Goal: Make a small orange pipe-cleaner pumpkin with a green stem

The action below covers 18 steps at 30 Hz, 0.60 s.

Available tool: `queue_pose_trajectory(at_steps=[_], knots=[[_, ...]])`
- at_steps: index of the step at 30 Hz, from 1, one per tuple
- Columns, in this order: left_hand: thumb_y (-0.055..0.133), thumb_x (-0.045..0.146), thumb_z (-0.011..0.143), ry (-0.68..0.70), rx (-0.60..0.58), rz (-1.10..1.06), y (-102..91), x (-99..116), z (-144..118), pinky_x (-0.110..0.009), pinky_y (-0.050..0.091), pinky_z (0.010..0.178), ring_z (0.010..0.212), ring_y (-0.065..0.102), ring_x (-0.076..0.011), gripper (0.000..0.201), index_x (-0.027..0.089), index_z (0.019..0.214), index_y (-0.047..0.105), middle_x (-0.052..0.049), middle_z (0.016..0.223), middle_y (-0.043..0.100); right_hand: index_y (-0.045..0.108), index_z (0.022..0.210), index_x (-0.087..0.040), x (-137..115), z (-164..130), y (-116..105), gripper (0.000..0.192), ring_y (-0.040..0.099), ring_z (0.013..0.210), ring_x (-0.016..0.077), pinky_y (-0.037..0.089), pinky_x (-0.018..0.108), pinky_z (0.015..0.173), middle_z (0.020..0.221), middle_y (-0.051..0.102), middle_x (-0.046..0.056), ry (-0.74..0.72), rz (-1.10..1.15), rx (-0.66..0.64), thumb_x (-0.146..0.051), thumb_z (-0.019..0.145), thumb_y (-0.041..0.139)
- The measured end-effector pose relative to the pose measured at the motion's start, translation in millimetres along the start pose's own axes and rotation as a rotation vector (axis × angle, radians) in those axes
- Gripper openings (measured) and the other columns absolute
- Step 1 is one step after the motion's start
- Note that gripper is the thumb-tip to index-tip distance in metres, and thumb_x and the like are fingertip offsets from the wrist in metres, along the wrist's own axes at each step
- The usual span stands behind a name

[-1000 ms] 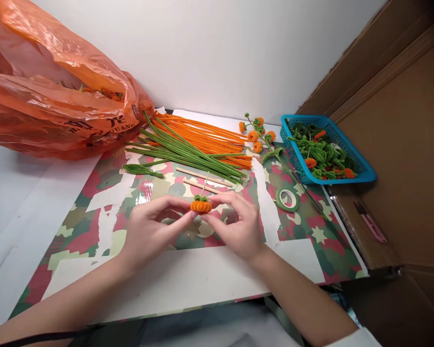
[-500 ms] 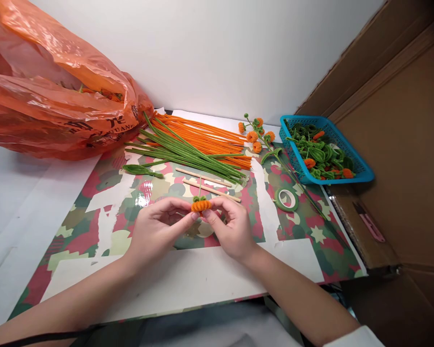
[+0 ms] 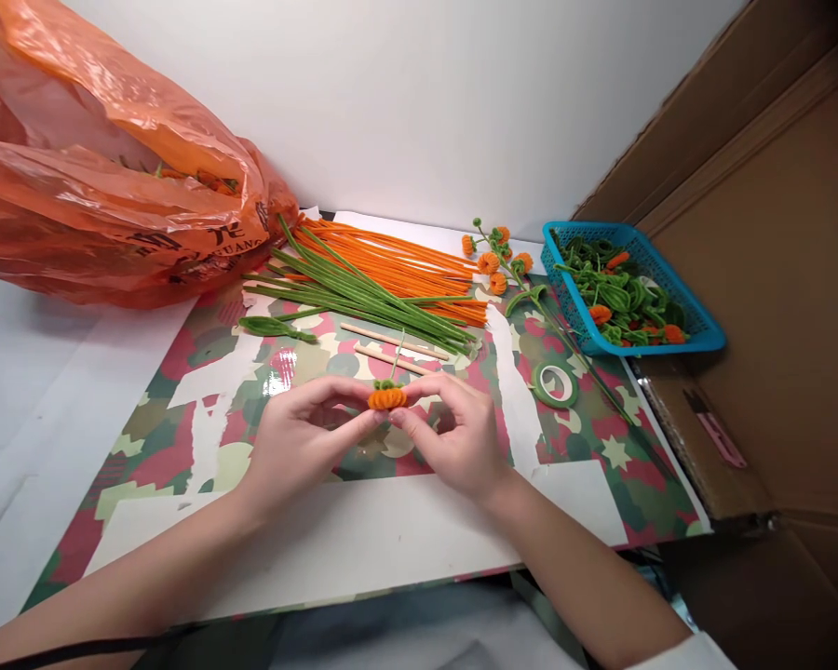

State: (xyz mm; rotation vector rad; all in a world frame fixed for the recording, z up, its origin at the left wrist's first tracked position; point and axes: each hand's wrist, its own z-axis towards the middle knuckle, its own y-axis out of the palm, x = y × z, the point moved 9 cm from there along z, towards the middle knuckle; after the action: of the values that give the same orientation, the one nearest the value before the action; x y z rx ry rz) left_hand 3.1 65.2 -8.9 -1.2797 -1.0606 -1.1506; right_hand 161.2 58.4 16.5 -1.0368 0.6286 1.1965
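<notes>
Both hands pinch a small orange pipe-cleaner pumpkin (image 3: 386, 397) with a green top and a thin green stem pointing up. My left hand (image 3: 300, 442) grips its left side with thumb and fingertips. My right hand (image 3: 453, 433) grips its right side the same way. The pumpkin is held just above a camouflage-patterned mat (image 3: 202, 409). Behind it lie two wooden sticks (image 3: 399, 347), a bundle of green pipe cleaners (image 3: 349, 293) and a bundle of orange pipe cleaners (image 3: 398, 265).
A big orange plastic bag (image 3: 104, 177) fills the back left. A roll of green tape (image 3: 555, 383) and a finished stem of orange pumpkins (image 3: 503, 265) lie to the right. A blue basket (image 3: 698, 337) holds green and orange pieces. Cardboard (image 3: 775, 279) walls the right side.
The hands have shifted only slightly while keeping hold of the pumpkin. Its stem has tilted a little between frames.
</notes>
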Motion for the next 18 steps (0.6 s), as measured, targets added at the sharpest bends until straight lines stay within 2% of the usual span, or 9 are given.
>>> queue_pose_trajectory(at_steps=[3, 8, 18], knots=[[0.075, 0.026, 0.073, 0.058, 0.026, 0.016, -2.3, 3, -2, -0.024, 0.061, 0.055, 0.063, 0.070, -0.0160, 0.010, 0.019, 0.078, 0.071, -0.002, 0.078, 0.073, 0.067, 0.091, -0.022, -10, -2, -3, 0.015, 0.067, 0.068, 0.0148, 0.056, 0.026, 0.057, 0.083, 0.074, 0.002, -0.102, -0.014, 0.061, -0.025, 0.078, 0.074], [0.070, 0.017, 0.073, 0.199, 0.050, 0.124, -3.1, 12, -6, -0.024, 0.061, 0.060, 0.070, 0.069, -0.0155, 0.007, 0.021, 0.078, 0.072, -0.001, 0.081, 0.073, 0.069, 0.090, -0.024, -23, -5, -4, 0.007, 0.070, 0.074, 0.0172, 0.057, 0.032, 0.070, 0.079, 0.075, 0.002, -0.255, -0.053, 0.113, -0.021, 0.084, 0.069], [0.068, 0.019, 0.072, 0.252, 0.056, 0.182, -2.5, 18, -6, -0.026, 0.061, 0.059, 0.069, 0.069, -0.0170, 0.003, 0.020, 0.074, 0.069, -0.002, 0.077, 0.073, 0.068, 0.090, -0.022, -16, -6, 1, 0.007, 0.069, 0.076, 0.0185, 0.055, 0.033, 0.071, 0.078, 0.073, 0.003, -0.216, -0.051, 0.069, -0.019, 0.088, 0.062]])
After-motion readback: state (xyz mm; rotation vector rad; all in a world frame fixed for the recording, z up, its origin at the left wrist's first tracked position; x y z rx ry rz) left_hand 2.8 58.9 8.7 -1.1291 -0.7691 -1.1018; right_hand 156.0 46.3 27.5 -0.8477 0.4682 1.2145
